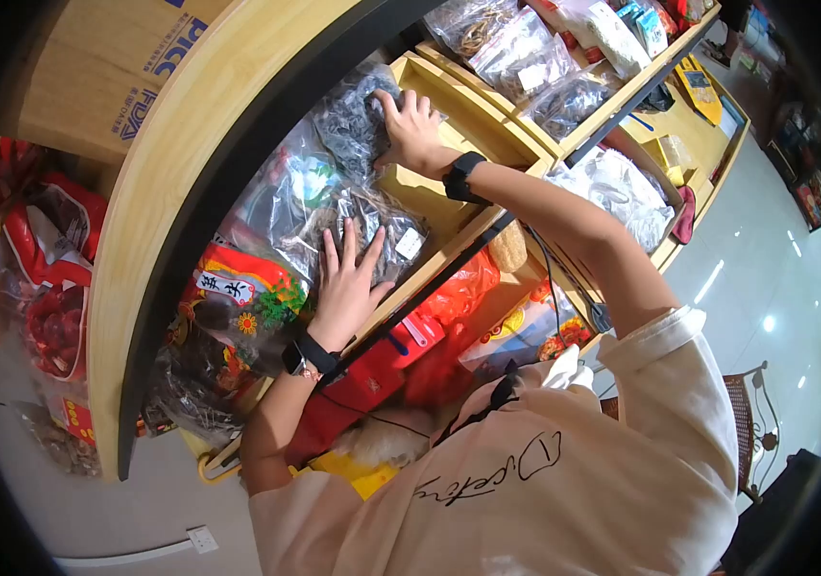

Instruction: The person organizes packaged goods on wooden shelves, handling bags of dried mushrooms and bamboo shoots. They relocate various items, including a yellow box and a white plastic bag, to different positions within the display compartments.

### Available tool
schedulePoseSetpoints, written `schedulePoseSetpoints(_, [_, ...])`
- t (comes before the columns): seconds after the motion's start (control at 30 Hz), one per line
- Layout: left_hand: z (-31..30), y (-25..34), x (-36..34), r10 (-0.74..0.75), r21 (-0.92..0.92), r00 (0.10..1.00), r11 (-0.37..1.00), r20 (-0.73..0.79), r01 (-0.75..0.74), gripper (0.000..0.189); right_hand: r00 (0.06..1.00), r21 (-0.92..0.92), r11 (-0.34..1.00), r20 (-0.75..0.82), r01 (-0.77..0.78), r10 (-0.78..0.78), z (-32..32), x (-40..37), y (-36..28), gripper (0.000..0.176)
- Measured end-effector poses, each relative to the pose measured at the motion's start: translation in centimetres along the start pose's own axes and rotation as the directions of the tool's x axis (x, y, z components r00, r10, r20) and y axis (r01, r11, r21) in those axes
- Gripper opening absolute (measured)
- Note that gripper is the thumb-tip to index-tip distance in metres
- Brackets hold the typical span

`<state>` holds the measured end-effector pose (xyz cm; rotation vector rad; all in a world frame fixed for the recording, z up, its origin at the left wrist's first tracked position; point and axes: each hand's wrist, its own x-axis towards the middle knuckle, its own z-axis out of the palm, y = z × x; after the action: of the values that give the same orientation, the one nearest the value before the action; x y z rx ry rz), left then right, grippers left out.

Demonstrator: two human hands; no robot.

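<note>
My left hand (348,288), with a watch at its wrist, lies with fingers spread on a clear plastic bag (372,226) of dried brownish goods bearing a white label. Farther in, my right hand (415,132) rests at the edge of a dark grey plastic bag (348,115); its fingers are apart and slightly bent, and the thumb side touches the bag. Both bags lie in a wooden drawer (468,106). Beside them are a clear plastic bag (271,206) and a red printed food packet (238,288) with dark contents.
A curved wooden counter edge (180,144) overhangs the drawer. Bagged dried goods (535,67) fill another compartment. Below are red plastic bags (449,298) and a hanging black cable (555,278). A cardboard box (94,77) stands on the far left. A chair (751,413) is behind me.
</note>
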<state>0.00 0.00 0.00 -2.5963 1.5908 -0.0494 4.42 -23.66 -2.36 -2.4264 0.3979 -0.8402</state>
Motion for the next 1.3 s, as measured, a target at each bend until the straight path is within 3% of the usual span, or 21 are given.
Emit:
schedulePoseSetpoints(0.1, [0.0,-0.3,0.2,0.026,0.017,1.0,1.0,-0.012,-0.026,0.071,0.999,-0.006,0.999,0.023,-0.033,0.033,-0.4,0.9,0.6,0.094])
schedulePoseSetpoints(0.2, [0.4,-0.1,0.1,0.04,0.049,0.998,0.998,-0.045,-0.038,0.07,0.938,-0.102,0.94,-0.09,0.325,-0.334,-0.4,1.4,1.8,0.082])
schedulePoseSetpoints(0.33, [0.4,0.0,0.2,0.033,0.051,0.999,0.998,-0.034,-0.031,0.069,0.849,-0.109,0.872,-0.198,0.477,-0.489,-0.4,1.4,2.0,0.067])
schedulePoseSetpoints(0.5, [0.4,-0.3,0.1,0.023,0.057,0.999,0.998,-0.037,-0.021,0.068,0.79,-0.144,0.829,-0.252,0.54,-0.559,-0.6,1.3,1.4,0.057])
schedulePoseSetpoints(0.57, [0.5,-0.4,0.0,0.046,0.032,0.997,0.998,-0.063,-0.045,0.068,0.679,-0.192,0.739,-0.298,0.646,-0.671,-1.0,1.8,2.1,0.051])
schedulePoseSetpoints(0.63, [0.6,-0.4,0.0,0.041,0.036,0.996,0.999,-0.073,-0.038,0.068,0.69,-0.095,0.77,-0.386,0.63,-0.612,-1.7,1.8,1.7,0.049])
schedulePoseSetpoints(0.7, [0.6,-0.4,0.0,0.043,0.075,0.996,0.997,-0.08,-0.037,0.069,0.751,-0.139,0.829,-0.364,0.541,-0.551,-1.2,2.2,1.1,0.05])
schedulePoseSetpoints(0.73, [0.8,-0.5,0.0,0.044,0.093,0.997,0.995,-0.059,-0.038,0.068,0.816,-0.139,0.855,-0.255,0.5,-0.519,-1.1,2.4,0.9,0.053])
schedulePoseSetpoints(0.77, [0.8,-0.6,0.0,0.038,0.092,0.997,0.995,-0.06,-0.033,0.068,0.814,-0.137,0.852,-0.253,0.505,-0.523,-0.8,2.6,1.0,0.053])
schedulePoseSetpoints(0.83, [0.9,-0.7,0.1,0.049,0.062,0.997,0.997,-0.061,-0.045,0.069,0.912,-0.013,0.915,0.088,0.402,-0.4,0.6,3.4,2.3,0.059])
schedulePoseSetpoints(0.9, [0.6,-0.9,0.0,0.064,0.056,0.996,0.997,-0.066,-0.061,0.07,0.901,0.008,0.904,0.073,0.428,-0.427,1.6,4.9,3.4,0.062])
schedulePoseSetpoints(0.97, [0.0,-0.8,-0.3,0.036,0.039,0.998,0.999,-0.061,-0.034,0.071,0.862,0.059,0.875,0.151,0.481,-0.484,1.0,6.3,3.8,0.053])
schedulePoseSetpoints(1.0, [-0.7,-0.2,-0.7,0.001,0.125,0.996,0.992,-0.092,0.011,0.074,0.874,0.001,0.892,0.202,0.452,-0.443,0.3,6.4,3.5,0.052])
schedulePoseSetpoints(1.03, [-1.2,0.2,-1.0,0.002,0.128,0.996,0.992,-0.092,0.01,0.074,0.875,0.001,0.893,0.199,0.451,-0.442,-0.1,6.3,3.0,0.052])
schedulePoseSetpoints(1.1, [-1.5,1.0,-1.7,-0.293,0.18,0.956,0.941,0.008,0.287,0.08,0.928,-0.149,0.93,0.222,0.335,-0.299,-0.4,5.6,2.2,0.059])
schedulePoseSetpoints(1.17, [-0.5,-0.9,-2.1,-0.192,0.137,0.98,0.971,-0.056,0.198,0.091,0.946,-0.33,0.886,0.113,0.325,-0.304,1.0,4.5,2.3,0.061])
schedulePoseSetpoints(1.23, [-0.8,-1.9,-2.5,-0.165,-0.009,0.984,0.986,-0.064,0.165,0.092,0.988,-0.303,0.941,0.085,0.147,-0.127,-1.6,1.0,-1.4,0.07])
schedulePoseSetpoints(1.27, [-1.2,-2.1,-2.9,-0.146,-0.071,0.987,0.987,-0.064,0.141,0.092,0.94,-0.276,0.91,-0.054,0.311,-0.338,0.7,0.4,-0.5,0.08])
schedulePoseSetpoints(1.3, [-1.4,-2.4,-2.9,-0.145,-0.073,0.986,0.988,-0.082,0.139,0.092,0.948,-0.115,0.976,0.284,0.183,-0.144,-0.6,-0.9,-2.1,0.094])
